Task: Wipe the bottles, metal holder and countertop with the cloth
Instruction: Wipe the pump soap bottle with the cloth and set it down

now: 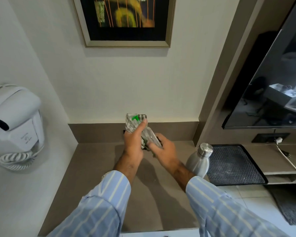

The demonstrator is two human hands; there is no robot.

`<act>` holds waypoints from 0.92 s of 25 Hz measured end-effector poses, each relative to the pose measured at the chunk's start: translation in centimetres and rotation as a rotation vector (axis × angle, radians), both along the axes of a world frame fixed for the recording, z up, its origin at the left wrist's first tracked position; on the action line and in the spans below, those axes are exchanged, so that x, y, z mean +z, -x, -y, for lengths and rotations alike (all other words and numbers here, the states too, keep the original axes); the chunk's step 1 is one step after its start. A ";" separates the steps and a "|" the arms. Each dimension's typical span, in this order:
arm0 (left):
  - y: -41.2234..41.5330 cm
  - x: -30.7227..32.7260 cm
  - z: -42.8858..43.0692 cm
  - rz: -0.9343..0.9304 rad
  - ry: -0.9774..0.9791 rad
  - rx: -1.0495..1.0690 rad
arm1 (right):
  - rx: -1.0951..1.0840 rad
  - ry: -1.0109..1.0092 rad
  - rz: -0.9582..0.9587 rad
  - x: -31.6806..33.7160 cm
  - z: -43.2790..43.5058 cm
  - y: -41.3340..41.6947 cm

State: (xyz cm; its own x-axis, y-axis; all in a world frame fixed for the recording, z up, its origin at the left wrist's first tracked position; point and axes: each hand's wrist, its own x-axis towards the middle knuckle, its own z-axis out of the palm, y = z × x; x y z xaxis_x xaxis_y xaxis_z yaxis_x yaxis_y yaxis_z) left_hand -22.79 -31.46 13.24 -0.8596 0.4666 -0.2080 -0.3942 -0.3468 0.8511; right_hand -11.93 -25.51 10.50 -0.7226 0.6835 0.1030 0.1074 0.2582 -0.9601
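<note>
head view: left hand (132, 140) grips the cloth (135, 121) round a clear bottle (150, 136), right hand (164, 149) clasping its base, above the worktop (92, 168). twisting the bottle inside the cloth should clean it best; steel bottle (199, 159) waits at 4 o'clock.

White wall (126, 79), framed picture (125, 19) — wall-mounted television (272, 93), tiled floor (256, 207)

Light was soft, even and fairly bright. Both hands (150, 146) were motion-blurred, casting faint double shadows onto the countertop (96, 168) beneath them. The screen (272, 93) to their right carried pale reflections. Wide-angle distortion bent the walls toward the edges.
</note>
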 end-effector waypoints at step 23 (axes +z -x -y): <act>4.7 1.9 2.8 -0.141 -0.077 -0.591 | 0.418 0.949 -0.228 2.1 -1.2 0.1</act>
State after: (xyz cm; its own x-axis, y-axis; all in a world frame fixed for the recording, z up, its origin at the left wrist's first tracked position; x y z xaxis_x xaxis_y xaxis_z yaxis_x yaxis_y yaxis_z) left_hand -27.52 -34.29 15.11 -0.4678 0.8819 -0.0579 -0.4240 -0.1665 0.8902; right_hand -11.99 -24.26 12.64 -0.9497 0.2565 -0.1797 -0.0244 -0.6327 -0.7740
